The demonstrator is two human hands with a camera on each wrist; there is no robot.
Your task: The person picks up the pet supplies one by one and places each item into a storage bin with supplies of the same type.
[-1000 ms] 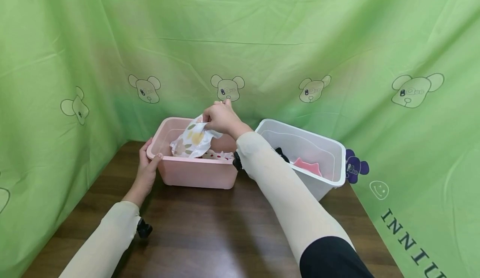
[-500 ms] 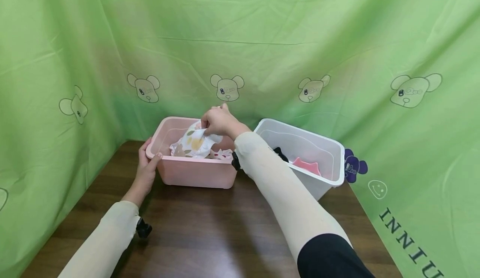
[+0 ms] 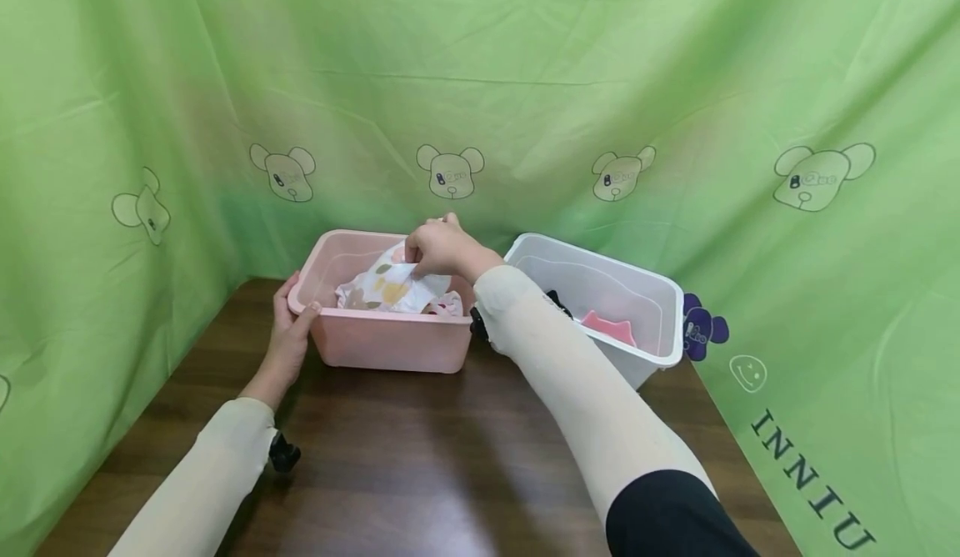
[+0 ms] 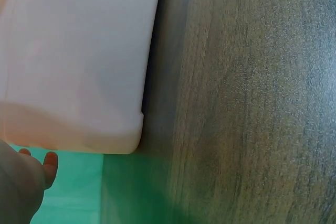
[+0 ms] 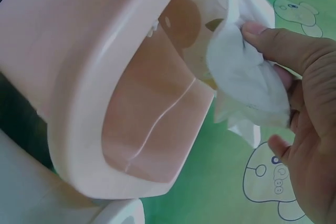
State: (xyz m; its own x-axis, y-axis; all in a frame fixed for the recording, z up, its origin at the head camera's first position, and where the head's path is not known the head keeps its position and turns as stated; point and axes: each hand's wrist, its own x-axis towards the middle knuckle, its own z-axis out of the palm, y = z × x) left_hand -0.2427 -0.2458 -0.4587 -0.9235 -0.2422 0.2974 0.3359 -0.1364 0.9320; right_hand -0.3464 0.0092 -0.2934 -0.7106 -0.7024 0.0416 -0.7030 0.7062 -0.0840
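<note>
A pink plastic storage bin [image 3: 390, 344] stands at the back of the table. My left hand [image 3: 287, 342] grips its left rim at the front corner, thumb toward the front. Over the bin's right half, my right hand [image 3: 448, 248] pinches a thin white cloth [image 3: 390, 286] printed with yellow, brown and green shapes. In the right wrist view, the thumb presses a bunched fold of the cloth [image 5: 247, 72] against the fingers. The cloth's lower left part hangs down inside the bin. A red-spotted white cloth [image 3: 448, 305] shows beneath it, mostly hidden.
To the right stands a white bin [image 3: 633, 286] holding a pink pointed piece [image 3: 609, 328] and a black item [image 3: 558, 303]. My right forearm crosses its front left part. A green printed curtain [image 3: 540, 107] hangs close behind both bins on the brown wooden table [image 3: 420, 449].
My right hand has lowered slightly with the printed cloth, which spreads farther right over the red-spotted one. My left hand keeps its grip on the pink bin.
</note>
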